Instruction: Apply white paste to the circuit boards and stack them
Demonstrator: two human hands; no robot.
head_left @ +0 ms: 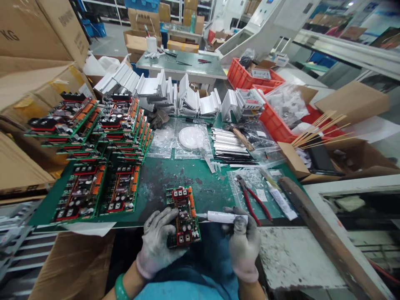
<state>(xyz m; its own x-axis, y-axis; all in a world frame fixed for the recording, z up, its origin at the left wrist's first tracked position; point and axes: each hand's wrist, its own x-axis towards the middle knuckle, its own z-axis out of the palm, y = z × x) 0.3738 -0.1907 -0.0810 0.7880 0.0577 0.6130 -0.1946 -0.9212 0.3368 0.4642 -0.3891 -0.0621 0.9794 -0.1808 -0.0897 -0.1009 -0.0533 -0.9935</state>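
Note:
A green circuit board (184, 216) with orange and red parts lies at the front edge of the green table, partly over it. My left hand (161, 235), in a grey-stained glove, grips the board's left side. My right hand (243, 239), also gloved, is closed round a white tube (226, 217), whose thin nozzle points left at the board's right edge. Pliers with red handles (253, 198) lie on a plastic bag to the right, near a second white tube (283, 203).
Stacked circuit boards (121, 141) stand at the left. Metal heat sinks (193, 98) line the table's back. A hammer (242, 137), a white round lid (191, 137) and red crates (275, 121) lie beyond. A long brown bar (321, 229) slants along the right.

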